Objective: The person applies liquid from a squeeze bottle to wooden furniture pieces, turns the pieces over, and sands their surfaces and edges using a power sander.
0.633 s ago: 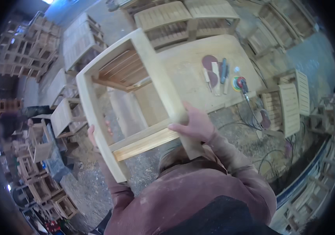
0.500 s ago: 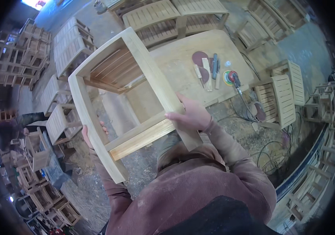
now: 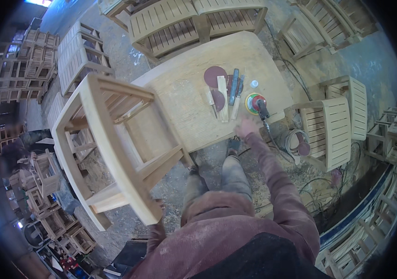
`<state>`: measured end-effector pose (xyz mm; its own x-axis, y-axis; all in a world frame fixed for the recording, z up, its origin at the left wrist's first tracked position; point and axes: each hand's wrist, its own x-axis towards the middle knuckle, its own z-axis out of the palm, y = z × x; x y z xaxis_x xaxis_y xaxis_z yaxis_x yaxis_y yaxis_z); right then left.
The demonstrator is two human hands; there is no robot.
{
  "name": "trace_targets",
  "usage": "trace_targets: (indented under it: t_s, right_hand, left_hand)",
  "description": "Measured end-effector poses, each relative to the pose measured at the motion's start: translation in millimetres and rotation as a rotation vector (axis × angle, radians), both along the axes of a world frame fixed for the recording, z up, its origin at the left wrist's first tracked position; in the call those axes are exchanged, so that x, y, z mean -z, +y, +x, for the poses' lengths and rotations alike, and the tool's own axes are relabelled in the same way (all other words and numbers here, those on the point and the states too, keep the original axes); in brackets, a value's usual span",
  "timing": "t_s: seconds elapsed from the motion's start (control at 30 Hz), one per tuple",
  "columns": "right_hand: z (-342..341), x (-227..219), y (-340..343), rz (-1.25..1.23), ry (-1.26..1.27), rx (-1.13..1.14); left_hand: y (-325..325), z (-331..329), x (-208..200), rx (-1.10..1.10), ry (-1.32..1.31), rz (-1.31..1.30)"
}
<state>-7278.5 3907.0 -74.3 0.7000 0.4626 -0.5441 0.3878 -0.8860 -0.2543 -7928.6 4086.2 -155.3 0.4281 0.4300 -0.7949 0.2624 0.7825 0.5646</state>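
Observation:
A pale wooden stool frame (image 3: 114, 144) stands tilted at the left of the worktable, its far parts over the tabletop. My left hand (image 3: 160, 204) is at the near end of one of its legs, gripping it; the leg hides most of the fingers. Reaching forward, my right hand (image 3: 248, 126) is at the table's near edge, slightly blurred, with fingers stretched out and nothing seen in them. Just beyond it lies a sander (image 3: 262, 108) with a colourful round pad. Sanding discs (image 3: 215, 76), a wood strip (image 3: 223, 100) and a blue-handled tool (image 3: 234, 83) lie farther left.
The plywood worktable (image 3: 180, 69) is in front of me. Slatted stools (image 3: 337, 130) stand at the right, with more slatted pieces (image 3: 161, 23) beyond the table. A round can (image 3: 296, 142) and hoses are by the table's right corner. Stacked frames (image 3: 26, 65) fill the far left.
My right hand has let go of the stool and moved right and forward toward the sander. The stool has turned and shifted down to the left, with my left hand now at another leg.

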Motion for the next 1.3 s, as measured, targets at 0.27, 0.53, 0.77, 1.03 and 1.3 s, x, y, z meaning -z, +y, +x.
trace_targets:
  t_s: [0.27,0.53,0.77,1.03,1.3]
  right_hand:
    - [117.4,107.6,-50.6,-0.015,-0.297,0.118]
    - [93.5,95.9,-123.9,0.515,-0.148,0.344]
    - [10.2,53.4,-223.8,0.361,0.103,0.609]
    - [-7.7,5.0,-237.8,0.568,0.109,0.684]
    - [31.2,-66.3,-118.9,1.008,0.257,0.400]
  left_hand:
    - [-112.1,541.3,-28.9,0.690,-0.097,0.416]
    - [-94.8,789.9,38.4,1.039,-0.110,1.080]
    - [-109.6,825.2,91.0,0.891,-0.071,1.122]
    - [-112.3,721.8,18.2,0.631,-0.077,1.097]
    - [-122.6,466.1,-64.3,0.803,0.149,0.931]
